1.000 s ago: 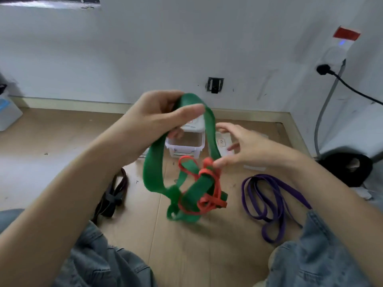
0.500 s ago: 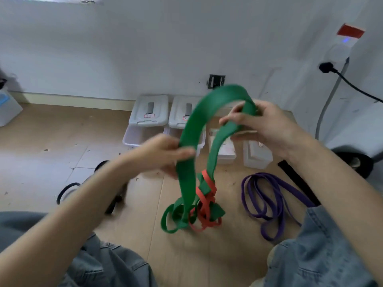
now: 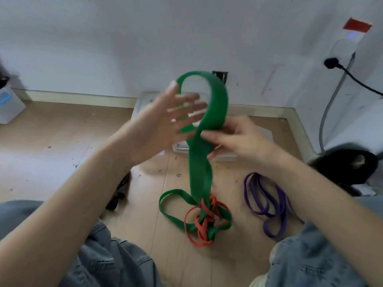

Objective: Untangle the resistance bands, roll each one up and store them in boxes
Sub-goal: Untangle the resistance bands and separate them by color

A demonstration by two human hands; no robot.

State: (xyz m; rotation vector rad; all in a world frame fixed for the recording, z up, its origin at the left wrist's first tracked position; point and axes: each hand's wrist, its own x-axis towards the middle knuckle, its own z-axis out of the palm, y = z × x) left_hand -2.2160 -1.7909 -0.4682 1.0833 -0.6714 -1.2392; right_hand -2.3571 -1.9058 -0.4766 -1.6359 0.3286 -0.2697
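Observation:
A wide green band (image 3: 200, 162) rises from the floor in a tall loop. My right hand (image 3: 234, 139) pinches its two strands together below the loop's top. My left hand (image 3: 163, 123), blurred by motion, has straight spread fingers inside the loop, its thumb tip against the band's upper left. At the floor the green band is knotted with a thin red band (image 3: 204, 220). A purple band (image 3: 267, 201) lies loose to the right. A black band (image 3: 119, 191) lies partly behind my left forearm. White storage boxes (image 3: 226, 157) near the wall are mostly hidden by my hands.
My knees in blue jeans fill both lower corners. A white wall and skirting close off the far side. A black round object (image 3: 348, 166) sits at the right by a cable and plug (image 3: 331, 63). A translucent container (image 3: 8, 104) stands at far left.
My left hand let go of the lower green strand, rose and spread its fingers inside the loop. My right hand slid down from the loop's top and now pinches both strands together.

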